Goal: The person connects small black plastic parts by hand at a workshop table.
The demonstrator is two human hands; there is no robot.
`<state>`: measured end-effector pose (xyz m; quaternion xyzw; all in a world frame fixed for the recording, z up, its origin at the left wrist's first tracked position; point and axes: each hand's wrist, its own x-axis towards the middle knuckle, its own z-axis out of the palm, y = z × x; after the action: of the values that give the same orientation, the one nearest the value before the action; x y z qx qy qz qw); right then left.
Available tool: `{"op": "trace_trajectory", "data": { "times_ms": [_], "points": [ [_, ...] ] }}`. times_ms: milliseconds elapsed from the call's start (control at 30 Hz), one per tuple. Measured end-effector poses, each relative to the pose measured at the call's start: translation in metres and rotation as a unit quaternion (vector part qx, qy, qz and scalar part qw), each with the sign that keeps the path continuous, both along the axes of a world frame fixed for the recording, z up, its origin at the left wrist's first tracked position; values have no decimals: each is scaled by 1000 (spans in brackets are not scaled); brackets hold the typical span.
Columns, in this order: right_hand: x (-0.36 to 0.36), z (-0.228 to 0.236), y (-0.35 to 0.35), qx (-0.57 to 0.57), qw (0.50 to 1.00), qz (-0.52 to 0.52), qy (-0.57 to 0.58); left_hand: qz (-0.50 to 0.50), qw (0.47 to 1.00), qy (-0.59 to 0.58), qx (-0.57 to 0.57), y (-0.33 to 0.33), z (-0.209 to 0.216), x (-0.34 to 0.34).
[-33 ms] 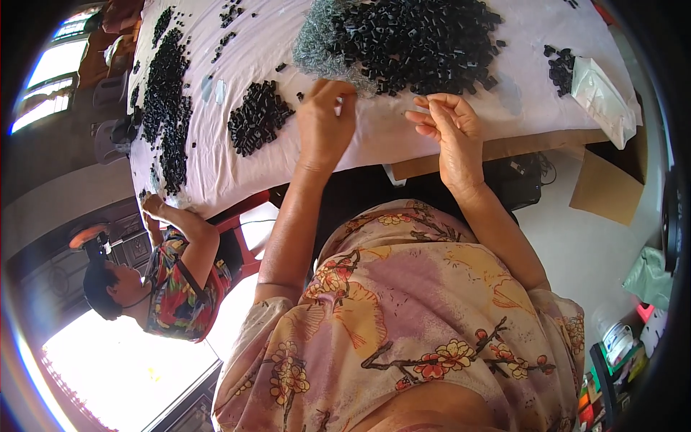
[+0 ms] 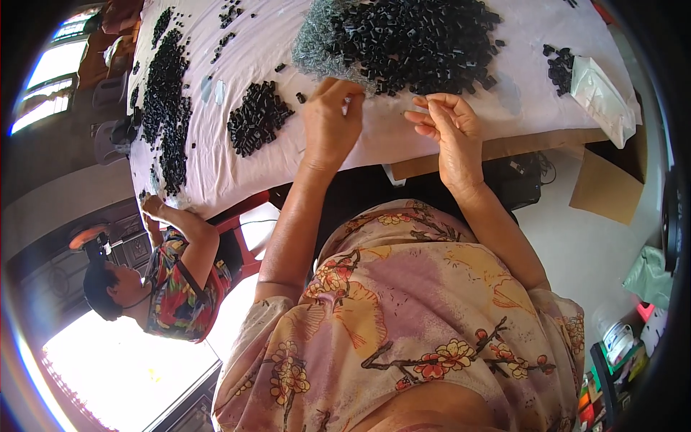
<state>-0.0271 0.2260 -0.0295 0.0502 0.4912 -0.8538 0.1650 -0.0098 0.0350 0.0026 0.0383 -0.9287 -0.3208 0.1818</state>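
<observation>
My left hand (image 2: 333,124) is at the near edge of a tangle of thin silver metal pieces (image 2: 320,45). Its fingers are bent and closed toward the thumb; whatever is between the tips is hidden. Right of it, my right hand (image 2: 455,133) is raised over the table edge, thumb and fingertips pinched together. A tiny dark thing shows at those fingertips, too small to name. Beyond both hands lies a large heap of small black plastic parts (image 2: 425,43), touching the silver pieces. A smaller heap of black parts (image 2: 258,119) sits left of my left hand.
A light cloth (image 2: 209,144) covers the table. A long spread of black parts (image 2: 164,101) lies at the far left, where another person (image 2: 183,288) works. At the right are a white plastic bag (image 2: 603,101), a few black parts (image 2: 560,70) and a cardboard box (image 2: 608,187).
My left hand has shifted slightly to the right. My right hand stays in nearly the same place, still pinched.
</observation>
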Motion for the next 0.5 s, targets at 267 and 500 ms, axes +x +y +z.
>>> {"op": "trace_trajectory", "data": {
  "times_ms": [267, 500],
  "points": [
    [-1, 0, -1, 17, 1000, 5, 8, -51, 996, 15, -78, 22, -12, -16],
    [-1, -3, 1, 28, 999, 31, 13, -53, 995, -37, -71, 30, -11, -3]
  ]
}}
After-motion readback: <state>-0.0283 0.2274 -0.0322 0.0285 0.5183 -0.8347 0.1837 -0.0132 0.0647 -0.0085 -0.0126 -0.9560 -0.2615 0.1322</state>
